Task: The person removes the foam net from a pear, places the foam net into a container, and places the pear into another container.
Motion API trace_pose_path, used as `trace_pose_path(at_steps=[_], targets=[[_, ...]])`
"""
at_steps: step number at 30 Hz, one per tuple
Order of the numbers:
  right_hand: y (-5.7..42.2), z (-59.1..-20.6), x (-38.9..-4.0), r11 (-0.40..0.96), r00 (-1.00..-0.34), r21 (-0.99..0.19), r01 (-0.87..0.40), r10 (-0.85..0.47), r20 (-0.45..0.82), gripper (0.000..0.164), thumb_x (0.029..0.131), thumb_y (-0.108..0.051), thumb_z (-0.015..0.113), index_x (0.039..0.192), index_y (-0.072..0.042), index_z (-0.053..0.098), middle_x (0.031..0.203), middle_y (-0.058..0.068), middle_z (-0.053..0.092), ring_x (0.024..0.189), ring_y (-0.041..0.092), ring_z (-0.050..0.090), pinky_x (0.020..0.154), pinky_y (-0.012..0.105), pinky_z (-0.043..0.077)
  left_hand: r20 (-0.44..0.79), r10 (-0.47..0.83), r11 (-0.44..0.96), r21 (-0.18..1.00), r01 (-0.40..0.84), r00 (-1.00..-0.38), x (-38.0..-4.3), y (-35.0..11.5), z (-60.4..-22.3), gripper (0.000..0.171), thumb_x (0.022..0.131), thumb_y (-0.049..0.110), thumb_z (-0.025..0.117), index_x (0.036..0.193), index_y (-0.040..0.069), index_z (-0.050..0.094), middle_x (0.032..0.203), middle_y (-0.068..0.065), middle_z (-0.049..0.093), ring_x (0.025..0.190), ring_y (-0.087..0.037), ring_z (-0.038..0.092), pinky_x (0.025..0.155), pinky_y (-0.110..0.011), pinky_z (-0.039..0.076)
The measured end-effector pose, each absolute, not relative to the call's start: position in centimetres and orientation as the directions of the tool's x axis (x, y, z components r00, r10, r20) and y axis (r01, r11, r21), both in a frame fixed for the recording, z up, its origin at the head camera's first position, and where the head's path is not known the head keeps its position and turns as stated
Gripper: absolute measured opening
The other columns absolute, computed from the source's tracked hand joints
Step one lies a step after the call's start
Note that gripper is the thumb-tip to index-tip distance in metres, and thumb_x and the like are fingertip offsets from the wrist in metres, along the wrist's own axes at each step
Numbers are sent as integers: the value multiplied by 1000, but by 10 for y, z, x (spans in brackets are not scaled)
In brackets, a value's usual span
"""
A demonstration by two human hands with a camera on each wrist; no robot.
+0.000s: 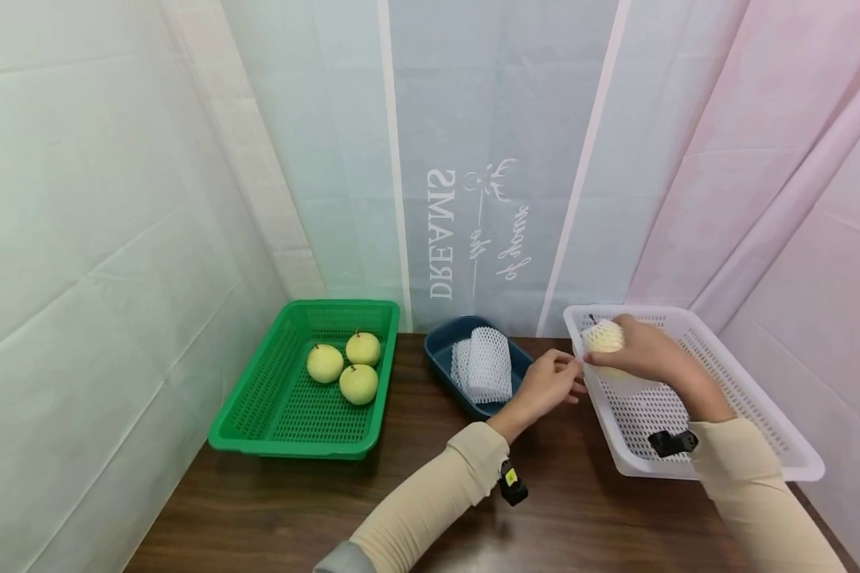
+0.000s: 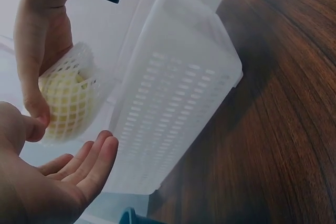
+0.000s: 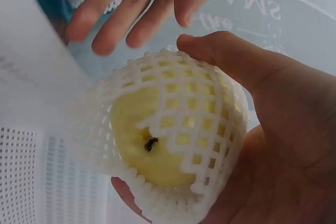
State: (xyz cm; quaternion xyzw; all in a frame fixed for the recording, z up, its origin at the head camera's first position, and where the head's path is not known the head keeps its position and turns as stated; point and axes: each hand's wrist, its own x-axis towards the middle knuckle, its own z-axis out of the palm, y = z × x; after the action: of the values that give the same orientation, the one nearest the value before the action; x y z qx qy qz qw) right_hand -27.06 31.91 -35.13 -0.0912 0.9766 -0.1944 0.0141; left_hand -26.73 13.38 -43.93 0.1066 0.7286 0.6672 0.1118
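Observation:
My right hand (image 1: 645, 350) grips a pale yellow pear (image 3: 139, 129) wrapped in a white foam net (image 3: 210, 124). It holds the pear over the near-left part of a white plastic basket (image 1: 638, 468). In the right wrist view the pear's dark stem shows through the net's open end. My left hand (image 1: 545, 386) is just left of the basket, close to the wrapped pear, its fingers extended and loosely spread. From the left wrist view, the left thumb is close to the right hand's fingertips; whether they touch I cannot tell.
At the left stands a green basket (image 1: 294, 447) with three bare pears (image 1: 359, 384) inside. Between the baskets, a dark blue tray (image 1: 435, 341) contains white foam nets (image 1: 490, 362). All stand on a brown wooden table (image 1: 258, 509), with a curtain (image 1: 473, 95) behind.

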Motion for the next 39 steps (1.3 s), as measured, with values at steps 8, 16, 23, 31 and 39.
trace_pose_path(at_steps=[8,16,23,31,39], targets=[[303,-352,-270,883,-982,-434,-177,-191,12,94,92,-50,77,145,19,40,120,36,66,94,37,67,72,43,55,7,314,-22,1000,0,-949,-274,123,-439,33,113,35,52,127,10,67,111,-8,76,98,-29,80,78,-41,66],[291,-355,-271,863,-979,-467,-189,-204,19,93,92,-49,78,146,17,41,121,35,66,95,36,67,72,40,53,38,358,-97,995,3,-933,-283,108,-441,36,112,41,55,129,12,66,110,1,71,103,-32,77,84,-45,66],[280,-360,-274,840,-975,-498,-216,-211,67,94,91,-48,81,150,15,42,127,35,65,99,36,66,73,39,53,42,411,-163,986,-28,-910,-290,94,-443,41,111,40,57,136,9,63,110,0,69,120,-52,67,83,-47,66],[274,-366,-273,794,-972,-563,-229,-221,83,94,91,-47,82,152,12,40,127,33,64,96,34,64,69,35,50,33,489,-192,979,-71,-872,-295,82,-444,46,111,40,57,143,7,57,113,-2,66,101,-24,74,91,-56,63],[266,-370,-271,756,-980,-628,-187,-186,68,100,92,-49,82,156,10,33,134,36,58,105,38,64,76,38,54,67,528,-229,971,-67,-847,-297,73,-445,48,112,36,55,152,10,52,128,-10,68,122,-40,70,98,-60,59]])
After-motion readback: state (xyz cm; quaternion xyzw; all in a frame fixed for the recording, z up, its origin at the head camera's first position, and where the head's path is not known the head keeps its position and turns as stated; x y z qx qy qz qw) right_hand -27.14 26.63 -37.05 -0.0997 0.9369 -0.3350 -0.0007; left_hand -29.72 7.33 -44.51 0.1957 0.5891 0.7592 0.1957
